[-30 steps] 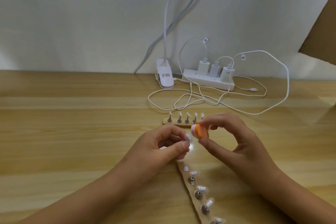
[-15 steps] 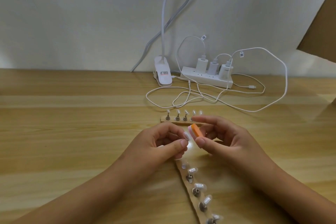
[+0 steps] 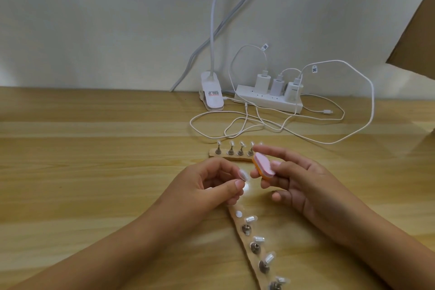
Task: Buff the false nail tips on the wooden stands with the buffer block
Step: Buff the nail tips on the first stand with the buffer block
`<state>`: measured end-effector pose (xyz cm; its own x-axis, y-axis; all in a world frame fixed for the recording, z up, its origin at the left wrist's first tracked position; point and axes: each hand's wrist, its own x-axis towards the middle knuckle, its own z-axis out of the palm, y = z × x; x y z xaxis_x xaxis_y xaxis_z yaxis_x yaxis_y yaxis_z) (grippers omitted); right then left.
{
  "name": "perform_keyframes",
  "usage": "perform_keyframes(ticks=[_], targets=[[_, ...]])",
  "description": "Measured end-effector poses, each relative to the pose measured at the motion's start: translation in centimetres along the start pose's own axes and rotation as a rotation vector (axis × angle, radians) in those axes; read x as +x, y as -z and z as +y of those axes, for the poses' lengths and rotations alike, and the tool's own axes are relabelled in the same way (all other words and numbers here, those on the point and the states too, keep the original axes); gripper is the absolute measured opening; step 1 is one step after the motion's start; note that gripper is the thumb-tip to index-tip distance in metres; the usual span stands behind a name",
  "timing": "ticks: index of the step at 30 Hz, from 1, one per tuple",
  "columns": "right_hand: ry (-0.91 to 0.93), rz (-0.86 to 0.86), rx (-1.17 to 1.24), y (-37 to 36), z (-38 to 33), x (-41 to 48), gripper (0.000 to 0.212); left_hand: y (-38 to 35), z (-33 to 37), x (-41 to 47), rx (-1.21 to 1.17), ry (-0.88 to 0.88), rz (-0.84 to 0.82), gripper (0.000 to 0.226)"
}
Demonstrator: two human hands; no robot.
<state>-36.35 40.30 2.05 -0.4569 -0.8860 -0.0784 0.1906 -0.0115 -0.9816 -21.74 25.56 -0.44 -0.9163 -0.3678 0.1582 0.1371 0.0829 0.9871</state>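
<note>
**Buffer turned pink face up beside the held tip**

Since half a second earlier, the buffer had tilted, showing its pink face, in the right hand. Left hand pinched a clear tip between thumb and forefinger, just left of the buffer. Right thumb and fingers were closed on the buffer. Far stand lay behind the hands; near stand ran toward the viewer, on the table.

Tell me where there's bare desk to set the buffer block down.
Bare desk runs wide left of the left hand and the far stand. It is crowded behind, with cables and power strip, and along the near stand.
</note>
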Motion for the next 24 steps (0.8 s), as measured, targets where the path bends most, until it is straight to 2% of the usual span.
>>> perform_keyframes(ticks=[9, 14, 19, 21, 24], targets=[[0.206, 0.015, -0.332, -0.4, 0.3, -0.6, 0.034, 0.0, 0.0, 0.0, 0.033, 0.002, -0.003, 0.006], [0.229, 0.026, -0.329, -0.8, 0.5, -0.7, 0.027, 0.1, -0.2, 0.1, 0.062, -0.001, -0.008, 0.006], [0.247, 0.053, -0.281, -1.0, 0.8, -0.5, 0.041, 0.1, -0.3, 0.1, 0.081, 0.004, -0.008, 0.009], [0.258, 0.055, -0.257, -1.0, 0.8, -0.4, 0.036, 0.1, -0.3, 0.1, 0.085, 0.004, -0.007, 0.015], [0.274, 0.035, -0.263, -1.0, 0.8, -0.6, 0.032, 0.0, -0.2, 0.1, 0.081, 0.004, 0.005, 0.009]])
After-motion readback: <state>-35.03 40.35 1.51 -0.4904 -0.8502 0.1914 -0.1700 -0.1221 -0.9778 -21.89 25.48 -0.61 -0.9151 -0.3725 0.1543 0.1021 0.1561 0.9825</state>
